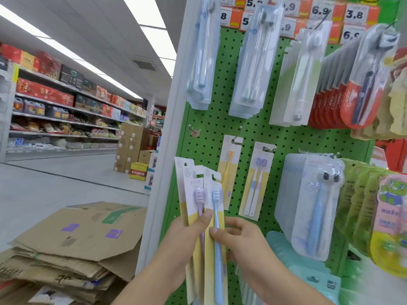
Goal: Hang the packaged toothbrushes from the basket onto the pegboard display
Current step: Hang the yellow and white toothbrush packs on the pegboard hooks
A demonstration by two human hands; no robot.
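I hold a fan of several white-and-yellow carded toothbrush packs (193, 190) upright in front of the green pegboard (220, 133). My left hand (187, 234) grips the fan, thumb on a pack with a purple brush (199, 195). My right hand (237, 236) pinches the front pack with a blue brush (217, 216) at its handle. An empty peg hook (195, 128) juts out above the fan. To its right hang a yellow-brush pack (229, 172) and a twin-brush pack (256, 181). No basket is visible.
Full rows of packaged toothbrushes hang across the board's top and right, under orange price tags (319, 12). A stack of flattened cardboard boxes (72, 245) lies at lower left. The store aisle with stocked shelves (55, 100) runs off to the left.
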